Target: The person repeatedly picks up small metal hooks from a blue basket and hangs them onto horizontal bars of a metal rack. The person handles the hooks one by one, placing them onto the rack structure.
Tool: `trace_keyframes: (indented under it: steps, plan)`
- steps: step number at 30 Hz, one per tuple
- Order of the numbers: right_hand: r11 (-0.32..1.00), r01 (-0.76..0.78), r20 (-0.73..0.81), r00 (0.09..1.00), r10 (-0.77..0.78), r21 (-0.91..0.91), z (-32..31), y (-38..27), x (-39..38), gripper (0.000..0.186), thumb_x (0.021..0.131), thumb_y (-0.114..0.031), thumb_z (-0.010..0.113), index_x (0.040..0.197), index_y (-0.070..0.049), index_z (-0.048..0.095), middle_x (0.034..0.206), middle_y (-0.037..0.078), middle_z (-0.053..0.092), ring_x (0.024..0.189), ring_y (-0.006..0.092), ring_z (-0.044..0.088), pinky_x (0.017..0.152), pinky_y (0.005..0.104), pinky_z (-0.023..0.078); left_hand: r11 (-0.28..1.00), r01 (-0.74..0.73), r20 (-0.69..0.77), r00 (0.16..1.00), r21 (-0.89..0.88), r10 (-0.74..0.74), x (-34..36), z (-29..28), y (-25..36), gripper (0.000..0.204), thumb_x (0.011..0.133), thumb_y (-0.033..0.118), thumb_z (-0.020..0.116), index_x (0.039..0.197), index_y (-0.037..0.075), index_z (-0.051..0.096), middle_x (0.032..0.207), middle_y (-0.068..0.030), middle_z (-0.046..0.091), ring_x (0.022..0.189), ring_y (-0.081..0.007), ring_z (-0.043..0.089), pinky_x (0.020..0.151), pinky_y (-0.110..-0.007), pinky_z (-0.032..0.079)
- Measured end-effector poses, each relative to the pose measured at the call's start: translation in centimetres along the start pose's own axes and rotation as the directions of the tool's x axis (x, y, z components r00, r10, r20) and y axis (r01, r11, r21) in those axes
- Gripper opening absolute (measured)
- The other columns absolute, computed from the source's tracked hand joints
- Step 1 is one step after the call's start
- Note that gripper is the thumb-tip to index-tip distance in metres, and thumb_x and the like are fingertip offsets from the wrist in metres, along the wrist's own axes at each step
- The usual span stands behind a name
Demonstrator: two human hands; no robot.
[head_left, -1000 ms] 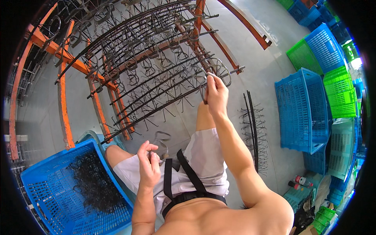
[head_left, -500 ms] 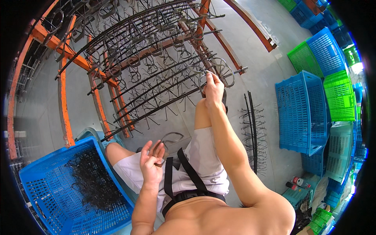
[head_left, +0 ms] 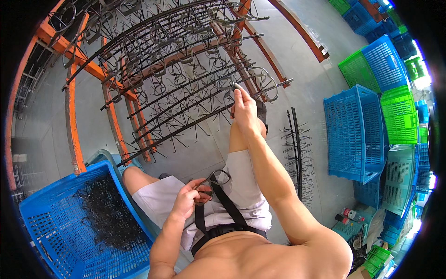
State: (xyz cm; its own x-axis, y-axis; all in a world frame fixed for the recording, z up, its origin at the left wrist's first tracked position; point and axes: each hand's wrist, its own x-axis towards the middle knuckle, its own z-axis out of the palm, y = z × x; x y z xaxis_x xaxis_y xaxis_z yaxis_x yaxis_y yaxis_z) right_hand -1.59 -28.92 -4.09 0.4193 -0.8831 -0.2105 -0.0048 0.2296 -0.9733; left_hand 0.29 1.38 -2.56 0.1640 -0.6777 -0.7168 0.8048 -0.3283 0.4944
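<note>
My left hand (head_left: 188, 197) is closed in front of my lap, its fingers around a thin dark looped frame (head_left: 228, 174) whose ring sticks out to the right. My right hand (head_left: 245, 110) reaches forward to the near right part of the hook rack. Its thumb and fingers pinch together at a dark looped frame (head_left: 225, 96) beside the hooks; the gripped part is mostly hidden. Just right of those fingers, another looped frame (head_left: 277, 88) hangs at the end of a black hooked rod (head_left: 186, 136). More such frames hang farther back.
An orange metal stand (head_left: 74, 121) carries the rods. A blue basket (head_left: 44, 204) with a tangle of black pieces (head_left: 109, 211) stands at my left. Loose hooked rods (head_left: 296, 153) lie on the floor at right, before stacked blue crates (head_left: 344, 135) and green crates (head_left: 399, 114).
My left hand has closed from spread fingers around its looped frame and turned it rightward. My right hand has moved slightly left and nearer along the rods.
</note>
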Motion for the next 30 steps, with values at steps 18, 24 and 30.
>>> trace_keyframes:
  steps: [18,24,30]
  plan:
    - [0.091,0.394,0.233,0.697,-0.678,-0.914,0.6,-3.5,-5.0,0.047,0.081,-0.027,0.061,0.118,-0.001,0.048,0.116,0.017,0.047,0.1,0.0363,0.051,0.082,0.042,0.043,0.887,-0.366,-0.071,0.914,0.282,0.399,-3.0,0.9,2.8,0.018,0.088,0.017,0.056,0.092,0.001,0.062,0.07,-0.0029,0.061,0.049,-0.0049,0.049,0.043,-0.019,0.039]
    - [0.85,0.399,0.917,0.336,0.214,-0.345,2.9,-5.4,-14.9,0.018,0.085,-0.018,0.062,0.086,0.0,0.062,0.063,0.01,0.06,0.057,0.0224,0.058,0.056,0.0348,0.047,0.688,-0.533,0.19,0.837,0.492,0.513,-6.9,-2.1,7.4,0.017,0.085,0.02,0.061,0.089,0.003,0.063,0.074,-0.0006,0.059,0.069,-0.0043,0.051,0.06,-0.02,0.041]
    - [0.971,0.181,0.449,0.889,-0.094,-0.156,4.1,-2.2,-12.8,0.021,0.093,-0.013,0.048,0.106,0.0,0.058,0.052,-0.006,0.042,0.04,0.0025,0.031,0.035,0.0193,0.024,0.635,-0.235,-0.657,-0.023,0.736,0.753,-7.6,-19.1,4.7,0.016,0.083,0.021,0.061,0.086,0.006,0.063,0.084,-0.0083,0.066,0.073,-0.0162,0.061,0.064,-0.027,0.047]
